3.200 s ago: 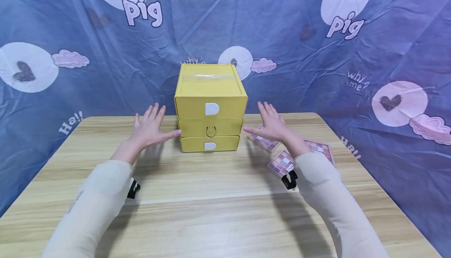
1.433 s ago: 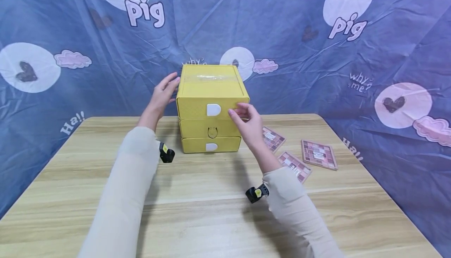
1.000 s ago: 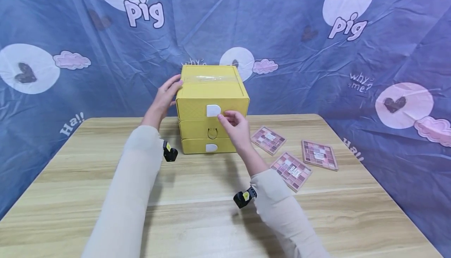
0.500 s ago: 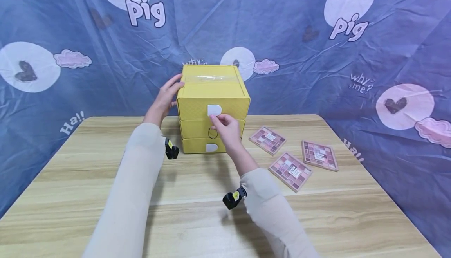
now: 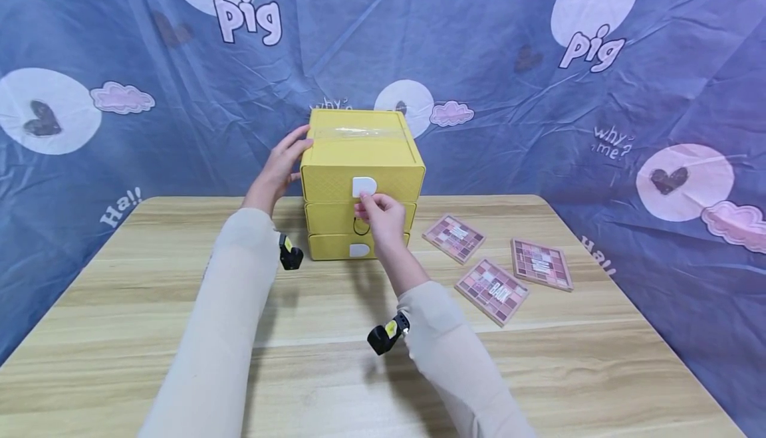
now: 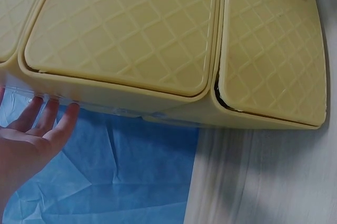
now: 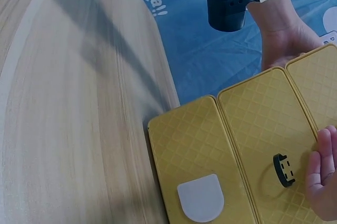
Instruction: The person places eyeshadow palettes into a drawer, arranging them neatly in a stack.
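A yellow three-drawer storage box stands near the table's back edge with its drawers closed. My left hand rests along its left side, near the top; the left wrist view has those fingers nearly straight against the wall. My right hand is at the white drawer handle on the top drawer, its thumb and bent fingers pinching the lower edge. In the right wrist view its fingers lie by the seam above the middle drawer. That drawer carries a dark loop; the bottom one has another white handle.
Right of the box lie three pink eyeshadow palettes on the wooden table. Clear tape crosses the box top. Behind the table hangs a blue printed cloth.
Both hands were spread apart beside the box. The left has moved up onto its side; the right has crossed left over the front to the top drawer's handle. The box has stayed put.
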Tool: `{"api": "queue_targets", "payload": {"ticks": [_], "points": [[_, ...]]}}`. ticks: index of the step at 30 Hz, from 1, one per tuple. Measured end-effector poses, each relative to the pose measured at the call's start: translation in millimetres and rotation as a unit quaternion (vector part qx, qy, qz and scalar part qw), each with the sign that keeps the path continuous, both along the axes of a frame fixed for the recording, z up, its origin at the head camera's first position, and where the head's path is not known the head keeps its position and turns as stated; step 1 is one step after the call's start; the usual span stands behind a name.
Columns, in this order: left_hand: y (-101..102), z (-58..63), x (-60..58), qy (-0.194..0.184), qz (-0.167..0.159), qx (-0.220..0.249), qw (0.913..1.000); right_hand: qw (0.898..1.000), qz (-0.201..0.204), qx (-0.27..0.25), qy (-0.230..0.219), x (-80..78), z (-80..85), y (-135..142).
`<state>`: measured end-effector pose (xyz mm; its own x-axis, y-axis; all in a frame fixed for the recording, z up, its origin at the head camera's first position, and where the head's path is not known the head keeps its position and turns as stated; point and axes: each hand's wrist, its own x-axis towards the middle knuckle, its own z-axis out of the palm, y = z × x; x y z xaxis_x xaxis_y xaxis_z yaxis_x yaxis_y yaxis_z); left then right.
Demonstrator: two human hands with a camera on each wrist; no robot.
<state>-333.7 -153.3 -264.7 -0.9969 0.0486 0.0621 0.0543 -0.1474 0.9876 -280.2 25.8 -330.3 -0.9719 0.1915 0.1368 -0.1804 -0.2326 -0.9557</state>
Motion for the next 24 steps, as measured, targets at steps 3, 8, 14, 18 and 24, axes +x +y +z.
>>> {"api": "queue_targets", "payload": {"ticks": [3, 8, 14, 18, 24], "points": [[0.0, -0.2, -0.6, 0.0, -0.001, 0.002, 1.0, 1.0, -0.01, -0.013, -0.007, 10.8, 11.2, -1.2], [-0.7, -0.8, -1.3, 0.0, -0.005, -0.001, 1.0, 1.0, -0.007, -0.027, 0.005, -6.8, -10.6, 1.4], [-1.3, -0.6, -0.6, -0.003, -0.008, -0.008, 0.9999, 1.0, 0.002, -0.007, 0.011, -33.3, -47.2, 6.5], [-1.8, -0.4, 0.6, -0.008, -0.01, -0.011, 0.9999, 0.999, 0.01, -0.008, 0.049, -53.7, -80.4, 10.1], [-2.1, 0.5, 2.1, -0.004, -0.014, -0.014, 0.9998, 0.995, 0.028, -0.019, 0.096, -63.1, -107.9, 15.5]]}}
